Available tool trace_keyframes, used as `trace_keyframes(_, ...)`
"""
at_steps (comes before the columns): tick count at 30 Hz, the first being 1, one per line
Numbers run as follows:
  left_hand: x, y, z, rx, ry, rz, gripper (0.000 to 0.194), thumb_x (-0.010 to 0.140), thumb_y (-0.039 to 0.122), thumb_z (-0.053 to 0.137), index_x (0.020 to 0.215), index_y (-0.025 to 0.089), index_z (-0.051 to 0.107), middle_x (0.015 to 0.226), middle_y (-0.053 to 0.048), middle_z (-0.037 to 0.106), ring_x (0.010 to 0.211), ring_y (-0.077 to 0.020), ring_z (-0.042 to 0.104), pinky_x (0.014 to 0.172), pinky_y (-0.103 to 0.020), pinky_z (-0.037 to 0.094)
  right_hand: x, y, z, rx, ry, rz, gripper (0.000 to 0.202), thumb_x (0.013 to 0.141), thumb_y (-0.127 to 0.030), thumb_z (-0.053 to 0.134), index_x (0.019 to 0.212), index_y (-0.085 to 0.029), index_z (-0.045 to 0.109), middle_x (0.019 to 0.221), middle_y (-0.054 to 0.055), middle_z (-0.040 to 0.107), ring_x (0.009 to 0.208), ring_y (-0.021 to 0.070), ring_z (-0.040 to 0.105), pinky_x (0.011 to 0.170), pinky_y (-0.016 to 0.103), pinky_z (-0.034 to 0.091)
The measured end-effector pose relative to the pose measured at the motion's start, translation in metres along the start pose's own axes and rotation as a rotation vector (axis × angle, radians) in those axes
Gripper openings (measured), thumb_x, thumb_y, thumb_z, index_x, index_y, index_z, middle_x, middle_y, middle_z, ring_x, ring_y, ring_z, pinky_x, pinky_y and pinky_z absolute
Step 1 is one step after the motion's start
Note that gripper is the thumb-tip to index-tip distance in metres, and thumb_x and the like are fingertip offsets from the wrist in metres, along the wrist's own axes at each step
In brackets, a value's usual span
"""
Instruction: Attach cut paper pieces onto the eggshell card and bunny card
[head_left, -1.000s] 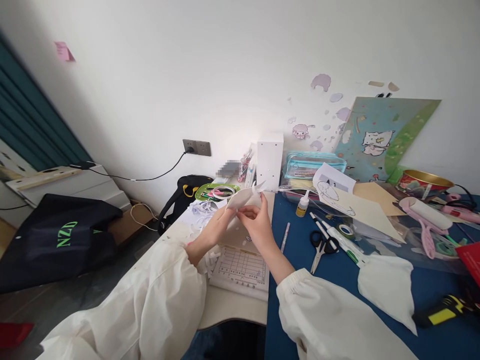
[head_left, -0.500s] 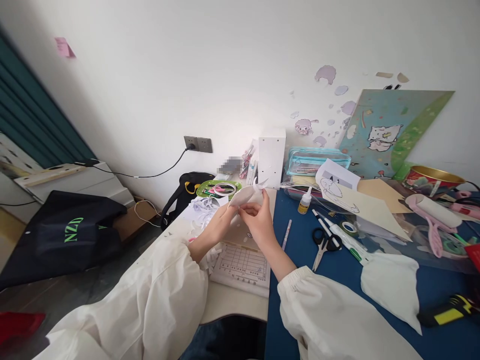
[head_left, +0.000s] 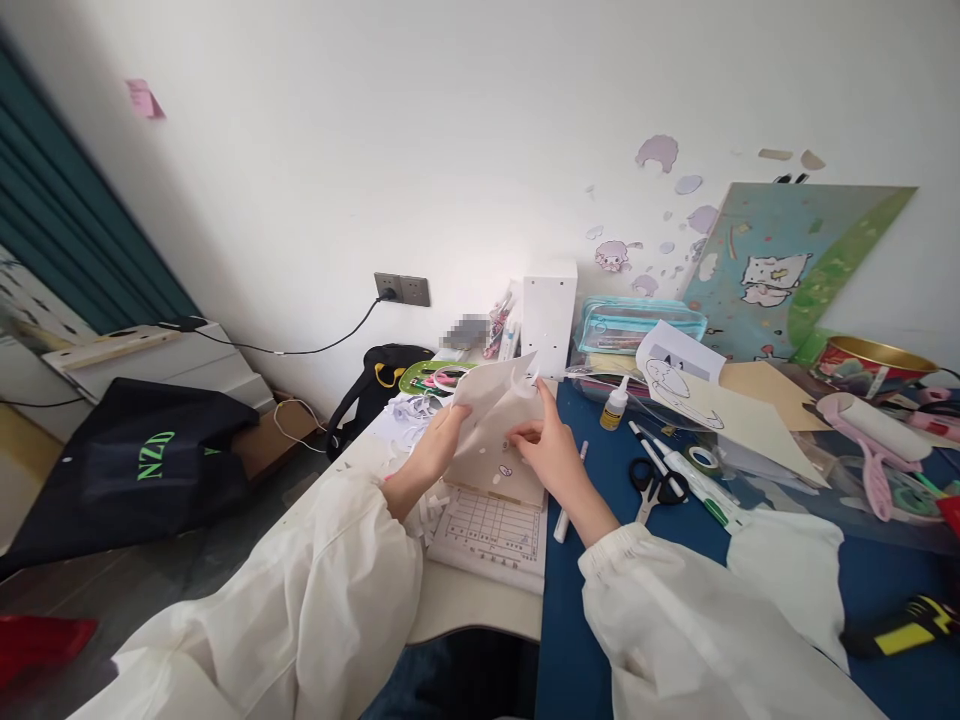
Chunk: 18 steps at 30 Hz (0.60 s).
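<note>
Left hand (head_left: 436,445) pinching white paper sheet (head_left: 486,392) by its left edge; sheet tilted up above pale surface (head_left: 476,605). Right hand (head_left: 553,460) at sheet's right, index finger raised beside curled paper strip (head_left: 523,382), other fingers bent; cannot tell whether it grips anything. Printed form (head_left: 491,532) below hands. On blue surface (head_left: 577,620), right: pen (head_left: 562,525) near right wrist, black-handled scissors (head_left: 651,490), glue bottle (head_left: 613,407) farther back.

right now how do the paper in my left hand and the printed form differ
The held paper is raised and tilted in your left hand; the printed form lies flat below it. The held paper's visible face looks plain, while the printed form carries a grid and text. Both look pale.
</note>
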<state>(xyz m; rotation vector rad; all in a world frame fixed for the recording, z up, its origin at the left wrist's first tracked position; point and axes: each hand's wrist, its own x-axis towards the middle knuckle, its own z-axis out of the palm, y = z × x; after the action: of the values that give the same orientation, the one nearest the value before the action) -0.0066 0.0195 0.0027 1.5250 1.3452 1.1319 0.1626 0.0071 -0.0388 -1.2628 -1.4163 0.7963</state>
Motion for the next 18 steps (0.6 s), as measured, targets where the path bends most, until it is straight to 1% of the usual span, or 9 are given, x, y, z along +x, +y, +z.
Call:
trace_keyframes(2, 0.002, -0.001, 0.000, 0.002, -0.005, -0.021, 0.022, 0.078, 0.037, 0.046, 0.072, 0.021, 0.060, 0.088, -0.006, 0.067, 0.094, -0.0280, 0.057, 0.085, -0.035, 0.044, 0.000, 0.000, 0.000, 0.002, -0.025, 0.000, 0.089, 0.071, -0.013, 0.059, 0.150, -0.020, 0.018, 0.077, 0.002, 0.074, 0.073, 0.0236, 0.070, 0.076, 0.040, 0.053)
trace_keyframes(4, 0.003, -0.002, 0.000, -0.013, -0.003, -0.042, 0.023, 0.078, 0.037, 0.045, 0.071, 0.021, 0.060, 0.086, -0.005, 0.067, 0.094, -0.0278, 0.057, 0.085, -0.035, 0.044, 0.000, 0.000, 0.001, -0.013, -0.018, -0.006, 0.089, 0.071, -0.014, 0.060, 0.149, -0.020, 0.019, 0.077, 0.001, 0.074, 0.071, 0.0227, 0.069, 0.075, 0.040, 0.053)
trace_keyframes(7, 0.005, -0.004, 0.001, -0.056, 0.006, -0.071, 0.021, 0.077, 0.034, 0.047, 0.069, 0.020, 0.059, 0.083, -0.004, 0.068, 0.093, -0.0283, 0.059, 0.084, -0.036, 0.045, 0.000, -0.002, 0.003, -0.030, 0.064, -0.036, 0.088, 0.070, -0.017, 0.063, 0.148, -0.016, 0.022, 0.076, 0.001, 0.073, 0.069, 0.0213, 0.067, 0.075, 0.039, 0.053)
trace_keyframes(9, 0.007, -0.006, 0.002, -0.106, 0.005, -0.086, 0.019, 0.075, 0.033, 0.050, 0.071, 0.018, 0.061, 0.083, -0.004, 0.069, 0.092, -0.0288, 0.060, 0.083, -0.037, 0.046, 0.000, -0.003, 0.005, 0.002, 0.106, -0.050, 0.088, 0.071, -0.019, 0.064, 0.147, -0.014, 0.022, 0.079, 0.003, 0.073, 0.073, 0.0211, 0.068, 0.079, 0.038, 0.053)
trace_keyframes(11, 0.009, -0.008, 0.003, -0.174, 0.004, -0.091, 0.021, 0.074, 0.036, 0.054, 0.076, 0.017, 0.063, 0.085, -0.005, 0.070, 0.092, -0.0294, 0.062, 0.082, -0.037, 0.047, -0.001, -0.004, 0.007, 0.071, 0.118, -0.047, 0.088, 0.072, -0.021, 0.065, 0.148, -0.015, 0.019, 0.083, 0.004, 0.074, 0.079, 0.0213, 0.068, 0.082, 0.039, 0.052)
trace_keyframes(13, 0.011, -0.009, 0.002, -0.250, 0.024, -0.091, 0.027, 0.074, 0.039, 0.058, 0.084, 0.016, 0.065, 0.089, -0.006, 0.071, 0.094, -0.0299, 0.064, 0.082, -0.037, 0.048, -0.001, -0.005, 0.010, 0.145, 0.125, -0.028, 0.090, 0.073, -0.024, 0.065, 0.148, -0.015, 0.016, 0.086, 0.005, 0.074, 0.082, 0.0213, 0.068, 0.085, 0.039, 0.051)
trace_keyframes(16, 0.012, -0.008, -0.002, -0.376, 0.085, -0.093, 0.035, 0.075, 0.041, 0.060, 0.099, 0.016, 0.064, 0.099, -0.009, 0.071, 0.097, -0.0290, 0.064, 0.083, -0.037, 0.050, -0.001, -0.008, 0.015, 0.240, 0.152, -0.009, 0.093, 0.074, -0.026, 0.066, 0.148, -0.013, 0.012, 0.089, 0.007, 0.074, 0.084, 0.0215, 0.069, 0.085, 0.040, 0.052)
trace_keyframes(18, 0.011, -0.005, -0.004, -0.466, 0.126, -0.102, 0.038, 0.078, 0.040, 0.059, 0.108, 0.017, 0.061, 0.107, -0.010, 0.070, 0.097, -0.0273, 0.065, 0.082, -0.036, 0.052, -0.002, -0.012, 0.020, 0.272, 0.184, -0.039, 0.092, 0.076, -0.026, 0.066, 0.148, -0.014, 0.011, 0.092, 0.008, 0.073, 0.087, 0.0215, 0.068, 0.086, 0.040, 0.051)
